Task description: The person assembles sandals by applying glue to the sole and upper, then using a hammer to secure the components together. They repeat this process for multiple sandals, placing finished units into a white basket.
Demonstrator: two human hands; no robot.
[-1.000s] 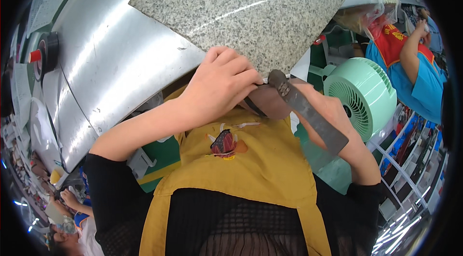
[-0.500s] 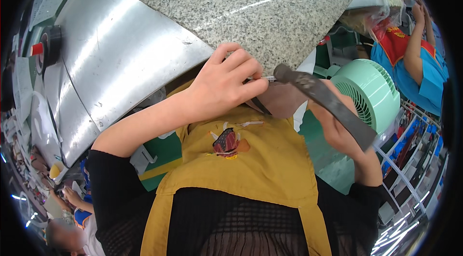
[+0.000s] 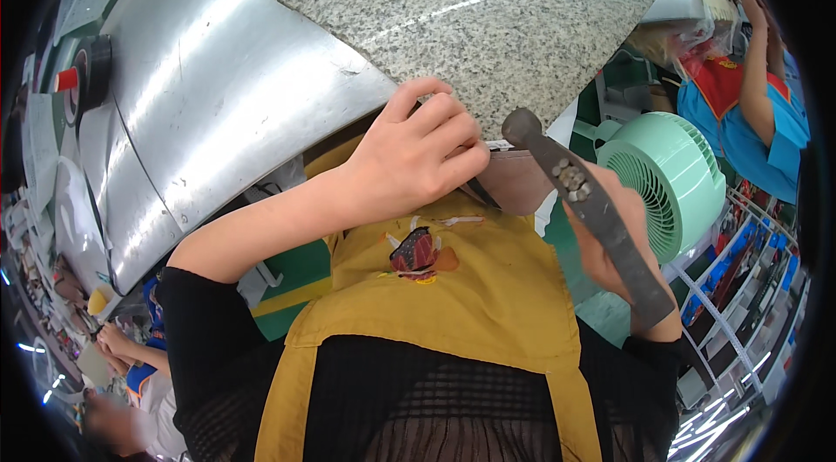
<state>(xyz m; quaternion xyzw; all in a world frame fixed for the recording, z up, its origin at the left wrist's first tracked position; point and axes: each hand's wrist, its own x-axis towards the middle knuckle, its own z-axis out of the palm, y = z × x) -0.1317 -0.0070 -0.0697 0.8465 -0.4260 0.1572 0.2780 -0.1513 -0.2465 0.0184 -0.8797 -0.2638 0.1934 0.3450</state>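
Observation:
My left hand point(image 3: 422, 148) is closed at the near edge of a speckled stone slab point(image 3: 488, 26), its fingers curled over a brownish-pink, leather-like piece point(image 3: 515, 182). That piece hangs down from the slab edge in front of my apron. A dark metal hammer point(image 3: 601, 218) is in my right hand point(image 3: 614, 240), just right of the left hand. One rounded end of the hammer head hovers by the slab's edge, beside the piece and apart from it. The hammer's handle is mostly hidden behind its head.
A shiny metal table point(image 3: 218, 87) lies left of the slab, with a black roll point(image 3: 91, 79) on it. A mint-green fan point(image 3: 666, 179) stands close to my right hand. Co-workers sit at the far right point(image 3: 740, 114) and lower left point(image 3: 144, 366). Shelving point(image 3: 731, 314) stands at right.
The hammer has turned more upright, with its head tilted to show the worn top. My right hand has moved slightly lower. My left hand keeps its hold on the piece.

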